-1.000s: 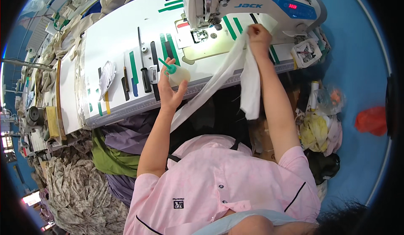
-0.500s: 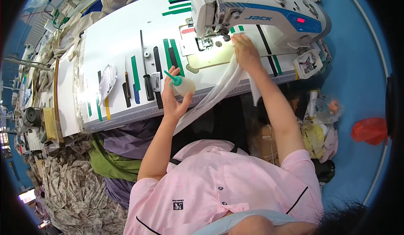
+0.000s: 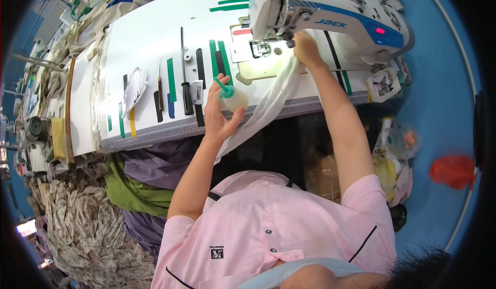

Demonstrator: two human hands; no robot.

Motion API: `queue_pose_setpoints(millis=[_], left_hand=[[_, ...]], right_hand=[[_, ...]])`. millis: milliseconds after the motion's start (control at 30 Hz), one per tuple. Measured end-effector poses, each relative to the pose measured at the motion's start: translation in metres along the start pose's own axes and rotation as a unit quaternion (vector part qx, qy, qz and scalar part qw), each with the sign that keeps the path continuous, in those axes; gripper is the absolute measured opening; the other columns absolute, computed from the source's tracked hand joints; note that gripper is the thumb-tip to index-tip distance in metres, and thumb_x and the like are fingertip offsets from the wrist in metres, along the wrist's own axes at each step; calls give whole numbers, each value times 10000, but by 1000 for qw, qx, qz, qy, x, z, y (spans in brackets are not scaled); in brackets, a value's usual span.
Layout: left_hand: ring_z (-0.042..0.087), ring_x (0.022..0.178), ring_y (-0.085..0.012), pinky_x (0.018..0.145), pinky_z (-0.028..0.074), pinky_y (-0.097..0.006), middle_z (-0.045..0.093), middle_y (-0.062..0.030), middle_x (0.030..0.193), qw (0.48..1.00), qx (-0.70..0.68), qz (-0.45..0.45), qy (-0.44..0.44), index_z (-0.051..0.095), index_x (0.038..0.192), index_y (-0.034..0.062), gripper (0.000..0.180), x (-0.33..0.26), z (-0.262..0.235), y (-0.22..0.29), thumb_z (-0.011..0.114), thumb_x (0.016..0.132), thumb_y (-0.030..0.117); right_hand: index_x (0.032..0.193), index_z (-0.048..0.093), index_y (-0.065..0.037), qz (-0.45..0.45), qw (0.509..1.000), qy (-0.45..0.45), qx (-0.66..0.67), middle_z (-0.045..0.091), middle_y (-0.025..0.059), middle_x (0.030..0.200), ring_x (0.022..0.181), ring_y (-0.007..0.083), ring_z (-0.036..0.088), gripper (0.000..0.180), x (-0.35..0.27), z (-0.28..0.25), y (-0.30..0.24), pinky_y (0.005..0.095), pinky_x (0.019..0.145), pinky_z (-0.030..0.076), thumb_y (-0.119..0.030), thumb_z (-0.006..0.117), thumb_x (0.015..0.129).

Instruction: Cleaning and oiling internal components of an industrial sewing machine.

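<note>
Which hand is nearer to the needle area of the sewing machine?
Right. The right hand presses white fabric just beside the sewing machine's needle area. The left hand is apart, nearer the table edge, holding a small bottle.

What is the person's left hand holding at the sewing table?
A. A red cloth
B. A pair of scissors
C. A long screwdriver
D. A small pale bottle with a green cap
D: the left hand grips a small pale bottle with a green cap, above the table's front edge.

Left hand [image 3: 217, 114] holds bottle [image 3: 233, 99], right hand [image 3: 306, 48] on cloth [image 3: 274, 100]
</note>
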State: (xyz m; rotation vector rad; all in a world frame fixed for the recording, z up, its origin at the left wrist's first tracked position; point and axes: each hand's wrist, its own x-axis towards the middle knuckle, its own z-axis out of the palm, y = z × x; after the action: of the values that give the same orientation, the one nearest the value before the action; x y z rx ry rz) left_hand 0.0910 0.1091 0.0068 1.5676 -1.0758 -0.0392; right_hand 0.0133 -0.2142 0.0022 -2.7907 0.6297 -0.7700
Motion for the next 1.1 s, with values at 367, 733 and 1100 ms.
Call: queue_pose_setpoints(millis=[367, 733, 1100], left_hand=[[395, 1355, -385, 1096, 334, -469, 520, -178, 1349, 1000, 11, -16, 5, 541, 1207, 7, 547, -4, -1, 1, 713, 714, 171], [406, 1346, -386, 1092, 340, -458, 522, -182, 1348, 1000, 17, -12, -3, 527, 1220, 2, 567, -2, -1, 1, 702, 706, 164], [414, 1339, -391, 1068, 349, -486, 526, -184, 1334, 999, 53, 5, -11, 543, 1189, 2, 518, -5, 0, -4, 680, 730, 197]], right_hand=[[1014, 700, -40, -180, 973, -20, 142, 670, 132, 1118, 1062, 319, 631, 282, -44, -17, -52, 400, 930, 497, 42, 490, 846], [961, 699, -11, -31, 989, 107, 99, 674, 196, 1037, 1015, 327, 633, 277, -48, -29, -25, 393, 894, 504, 80, 533, 759], [987, 672, -8, -19, 997, 47, 60, 611, 196, 1043, 982, 324, 617, 208, -7, -18, -78, 404, 824, 536, -11, 589, 796]])
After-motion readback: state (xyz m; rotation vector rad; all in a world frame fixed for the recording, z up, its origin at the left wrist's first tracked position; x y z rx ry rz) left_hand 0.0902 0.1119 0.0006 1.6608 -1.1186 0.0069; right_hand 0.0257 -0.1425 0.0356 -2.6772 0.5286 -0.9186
